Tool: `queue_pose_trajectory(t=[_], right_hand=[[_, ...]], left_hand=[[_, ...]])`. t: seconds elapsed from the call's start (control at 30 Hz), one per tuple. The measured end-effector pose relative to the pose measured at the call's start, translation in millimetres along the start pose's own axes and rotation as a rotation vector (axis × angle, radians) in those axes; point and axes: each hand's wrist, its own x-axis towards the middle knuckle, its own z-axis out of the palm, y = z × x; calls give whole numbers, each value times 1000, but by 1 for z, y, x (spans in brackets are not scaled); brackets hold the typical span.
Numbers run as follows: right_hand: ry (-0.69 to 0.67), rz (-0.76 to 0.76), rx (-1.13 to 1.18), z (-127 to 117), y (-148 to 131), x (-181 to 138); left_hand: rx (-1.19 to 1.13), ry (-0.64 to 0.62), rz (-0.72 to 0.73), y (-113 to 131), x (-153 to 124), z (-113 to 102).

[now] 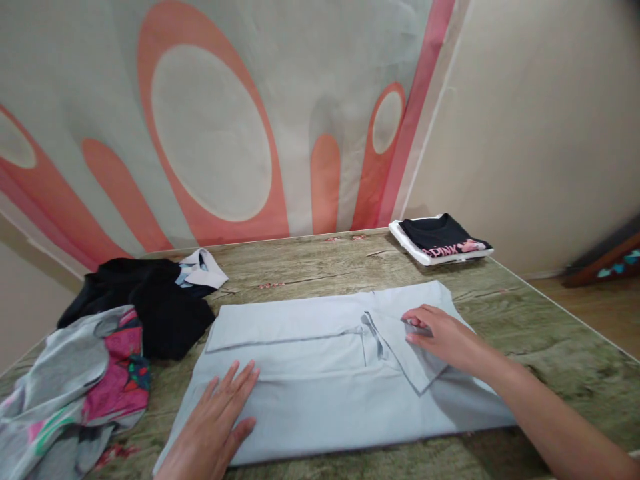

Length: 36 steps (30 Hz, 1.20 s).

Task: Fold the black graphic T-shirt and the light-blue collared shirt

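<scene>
A pale grey-white shirt (310, 407) lies spread on the table with its long side strips turned inward. A loose flap with a cuff-like end (400, 343), apparently a sleeve, sits folded over at its right part. My left hand (220, 413) rests flat on the near left part of the cloth, fingers stretched out. Over the flap, my right hand (437, 333) has its fingers curled and pinched at the fabric. The exact grip under its fingertips is partly hidden.
On the left lie a crumpled grey printed garment (70, 367), a black garment (150, 293) and a light collared piece (203, 267). Folded clothes (440, 237), black on white, are stacked at the back right. The wood-patterned table (300, 260) meets a wall behind.
</scene>
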Motion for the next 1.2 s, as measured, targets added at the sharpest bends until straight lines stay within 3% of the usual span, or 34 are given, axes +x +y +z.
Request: queue_pose_trajectory(t=[0.13, 0.27, 0.47, 0.63, 0.73, 0.9, 1.07, 1.2], right_hand=[[-29, 1, -3, 1, -1, 4], [-15, -67, 151, -17, -13, -20], [-406, -100, 272, -30, -35, -87], [-499, -70, 312, -22, -35, -111], [-463, -47, 289, -24, -33, -109], [-262, -70, 142, -21, -38, -102], [-67, -147, -124, 11, -44, -105], [12, -191, -223, 29, -40, -105]], left_hand=[[107, -84, 14, -2, -6, 11], [139, -96, 7, 2, -10, 8], [167, -87, 20, 0, -9, 11], [158, -82, 28, 0, -7, 8], [181, -72, 46, 0, -5, 9], [193, -45, 58, -1, -6, 12], [128, -59, 40, 1, -6, 4], [-4, -92, -13, -18, 2, -10]])
